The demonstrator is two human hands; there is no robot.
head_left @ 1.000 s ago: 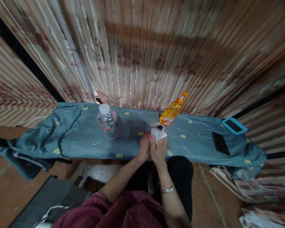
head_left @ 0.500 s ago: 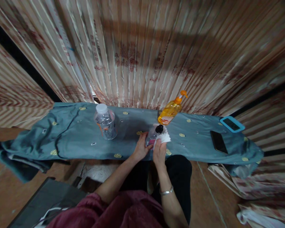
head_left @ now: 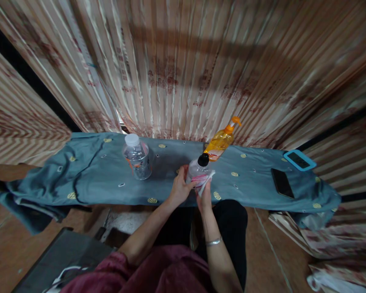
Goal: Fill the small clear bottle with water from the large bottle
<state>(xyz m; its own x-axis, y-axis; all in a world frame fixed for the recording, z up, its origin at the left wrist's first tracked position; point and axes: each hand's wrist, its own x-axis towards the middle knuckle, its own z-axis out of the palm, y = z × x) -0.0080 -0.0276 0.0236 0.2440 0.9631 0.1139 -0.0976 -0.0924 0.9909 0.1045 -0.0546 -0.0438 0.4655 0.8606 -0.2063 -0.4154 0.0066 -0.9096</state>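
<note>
A clear bottle (head_left: 195,168) with a black cap and a pink label is between my hands, near the front edge of the cloth-covered table. My left hand (head_left: 180,188) wraps round its left side. In my right hand (head_left: 205,198) is a folded white tissue (head_left: 206,181), pinched and pressed against the bottle's right side. Just behind the bottle stands an orange pump bottle (head_left: 218,144) of yellow liquid. Farther left is a large clear plastic jar (head_left: 138,162) with a white lid, upright and apart from both hands.
A black phone (head_left: 282,183) and a blue-framed device with a dark screen (head_left: 299,160) lie on the right of the table (head_left: 94,179). Striped curtains (head_left: 183,73) hang close behind it. A dark case-like surface (head_left: 61,256) is at lower left, with a white cable.
The tissue has come down from around the bottle's neck to its right side, and my right hand has moved down slightly with it. The bottle now appears more upright in my left hand.
</note>
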